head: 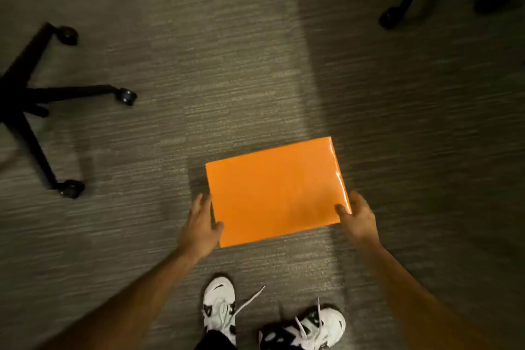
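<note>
A flat orange package (274,190) with a glossy wrap sits over the grey carpet in front of my feet. My left hand (200,226) grips its left side near the front corner, thumb on the top face and fingers along the edge. My right hand (358,217) grips the right front corner the same way, thumb on top. Whether the package rests on the carpet or is lifted off it cannot be told.
A black office chair base (37,102) with castors stands at the left. Another chair's leg and castor (397,8) are at the top right. My white and black shoes (220,307) stand just behind the package, laces loose.
</note>
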### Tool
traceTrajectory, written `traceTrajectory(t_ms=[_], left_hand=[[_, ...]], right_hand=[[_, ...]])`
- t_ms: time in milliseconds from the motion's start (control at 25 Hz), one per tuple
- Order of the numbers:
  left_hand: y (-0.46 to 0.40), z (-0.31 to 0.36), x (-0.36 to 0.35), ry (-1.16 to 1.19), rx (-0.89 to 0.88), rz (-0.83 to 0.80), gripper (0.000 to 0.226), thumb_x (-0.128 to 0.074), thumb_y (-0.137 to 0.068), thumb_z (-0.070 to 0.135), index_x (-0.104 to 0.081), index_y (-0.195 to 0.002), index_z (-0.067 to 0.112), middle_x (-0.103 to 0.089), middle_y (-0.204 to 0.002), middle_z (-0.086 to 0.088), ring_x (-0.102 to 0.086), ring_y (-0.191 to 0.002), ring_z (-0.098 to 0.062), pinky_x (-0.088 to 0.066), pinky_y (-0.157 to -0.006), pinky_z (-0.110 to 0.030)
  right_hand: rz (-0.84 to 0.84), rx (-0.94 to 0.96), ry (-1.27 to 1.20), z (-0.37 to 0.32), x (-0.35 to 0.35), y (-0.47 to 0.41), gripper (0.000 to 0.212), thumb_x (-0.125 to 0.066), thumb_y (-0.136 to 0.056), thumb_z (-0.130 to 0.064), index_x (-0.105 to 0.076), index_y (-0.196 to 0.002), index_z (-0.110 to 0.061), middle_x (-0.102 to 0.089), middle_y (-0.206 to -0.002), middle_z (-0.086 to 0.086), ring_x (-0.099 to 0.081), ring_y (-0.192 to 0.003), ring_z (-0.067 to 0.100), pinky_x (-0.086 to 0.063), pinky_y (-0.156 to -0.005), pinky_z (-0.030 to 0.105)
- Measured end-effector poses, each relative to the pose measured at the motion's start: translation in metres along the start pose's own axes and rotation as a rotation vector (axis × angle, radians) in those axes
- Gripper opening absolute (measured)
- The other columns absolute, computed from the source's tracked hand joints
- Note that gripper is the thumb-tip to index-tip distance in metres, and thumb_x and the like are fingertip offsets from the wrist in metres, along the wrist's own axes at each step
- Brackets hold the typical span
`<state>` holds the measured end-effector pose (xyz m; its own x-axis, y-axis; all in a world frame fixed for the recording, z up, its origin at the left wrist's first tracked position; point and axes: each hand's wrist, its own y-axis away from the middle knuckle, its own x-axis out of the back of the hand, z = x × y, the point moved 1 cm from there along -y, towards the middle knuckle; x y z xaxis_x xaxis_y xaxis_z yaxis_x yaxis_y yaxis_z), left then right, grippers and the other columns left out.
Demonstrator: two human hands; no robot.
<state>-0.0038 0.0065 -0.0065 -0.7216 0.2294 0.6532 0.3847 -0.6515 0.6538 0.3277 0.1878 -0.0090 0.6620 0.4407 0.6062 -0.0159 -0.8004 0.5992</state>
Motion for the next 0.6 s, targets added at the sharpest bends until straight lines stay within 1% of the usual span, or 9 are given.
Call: traceTrajectory(t_ms=[40,80,120,200,280,320,440,520,600], left_hand=[[-0.011,-0.013,-0.015,0.072,0.079,0.008,0.086,-0.065,-0.095,0.033,-0.009,-0.16,0.02,-0.001,-0.168,-0.002,-0.026,-0.148,-0.03,-0.036,-0.11,-0.048],[-0.019,-0.022,-0.025,0.13,0.156,0.0,0.091,-0.066,-0.095,0.033,-0.004,-0.16,0.02,-0.001,-0.168,-0.003,-0.024,-0.148,-0.031,-0.035,-0.111,-0.048],[-0.028,-0.031,-0.036,0.201,0.213,-0.029,0.094,-0.067,-0.094,0.032,0.0,-0.16,0.021,-0.005,-0.168,-0.005,-0.027,-0.147,-0.033,-0.036,-0.11,-0.048],[-0.044,-0.041,-0.055,0.34,0.275,-0.097,0.099,-0.07,-0.094,0.027,0.004,-0.159,0.023,-0.02,-0.165,-0.006,-0.041,-0.139,-0.034,-0.042,-0.105,-0.047],[-0.054,-0.047,-0.072,0.481,0.273,-0.12,0.096,-0.071,-0.093,0.021,-0.002,-0.159,0.025,-0.033,-0.159,-0.006,-0.047,-0.134,-0.033,-0.043,-0.105,-0.051],[-0.058,-0.047,-0.077,0.534,0.264,-0.108,0.093,-0.071,-0.092,0.019,-0.006,-0.158,0.027,-0.035,-0.157,-0.006,-0.047,-0.134,-0.033,-0.043,-0.106,-0.053],[-0.063,-0.049,-0.088,0.561,0.285,-0.055,0.085,-0.071,-0.092,0.016,-0.017,-0.156,0.026,-0.04,-0.154,-0.005,-0.047,-0.133,-0.032,-0.043,-0.107,-0.052],[-0.059,-0.04,-0.084,0.582,0.27,-0.019,0.079,-0.071,-0.091,0.012,-0.025,-0.153,0.026,-0.048,-0.147,-0.005,-0.052,-0.129,-0.033,-0.045,-0.104,-0.051],[-0.054,-0.023,-0.07,0.602,0.244,-0.001,0.078,-0.071,-0.091,0.009,-0.028,-0.153,0.028,-0.052,-0.143,-0.005,-0.054,-0.126,-0.033,-0.047,-0.102,-0.051]], right_hand=[[0.011,-0.005,-0.019,0.012,-0.014,-0.012,0.058,-0.07,-0.092,-0.02,-0.05,-0.144,-0.007,-0.058,-0.139,0.021,-0.054,-0.128,0.038,-0.042,-0.103,0.039],[-0.003,-0.022,-0.013,0.02,-0.022,-0.021,0.058,-0.07,-0.091,-0.021,-0.049,-0.144,-0.007,-0.058,-0.139,0.022,-0.055,-0.128,0.038,-0.042,-0.104,0.041],[0.002,-0.03,-0.016,0.029,-0.029,-0.033,0.06,-0.071,-0.091,-0.022,-0.049,-0.145,-0.008,-0.057,-0.14,0.021,-0.054,-0.129,0.038,-0.042,-0.106,0.043],[0.015,-0.082,-0.022,0.042,-0.041,-0.052,0.063,-0.07,-0.092,-0.028,-0.047,-0.148,-0.011,-0.056,-0.143,0.018,-0.053,-0.13,0.036,-0.042,-0.11,0.047],[0.041,-0.12,-0.075,0.054,-0.05,-0.065,0.061,-0.068,-0.092,-0.032,-0.049,-0.147,-0.014,-0.061,-0.137,0.017,-0.058,-0.124,0.034,-0.045,-0.107,0.046],[0.04,-0.135,-0.107,0.058,-0.051,-0.069,0.058,-0.067,-0.092,-0.034,-0.052,-0.144,-0.014,-0.064,-0.133,0.017,-0.06,-0.119,0.033,-0.047,-0.103,0.045],[-0.015,-0.125,-0.171,0.075,-0.051,-0.073,0.047,-0.066,-0.092,-0.042,-0.061,-0.133,-0.02,-0.07,-0.121,0.013,-0.065,-0.106,0.029,-0.053,-0.098,0.05],[-0.063,-0.132,-0.246,0.081,-0.039,-0.066,0.042,-0.07,-0.091,-0.037,-0.064,-0.13,-0.022,-0.072,-0.116,0.009,-0.069,-0.103,0.03,-0.055,-0.096,0.053],[-0.109,-0.136,-0.332,0.085,-0.017,-0.054,0.039,-0.072,-0.091,-0.029,-0.064,-0.128,-0.026,-0.073,-0.112,0.003,-0.071,-0.101,0.028,-0.058,-0.092,0.05]])
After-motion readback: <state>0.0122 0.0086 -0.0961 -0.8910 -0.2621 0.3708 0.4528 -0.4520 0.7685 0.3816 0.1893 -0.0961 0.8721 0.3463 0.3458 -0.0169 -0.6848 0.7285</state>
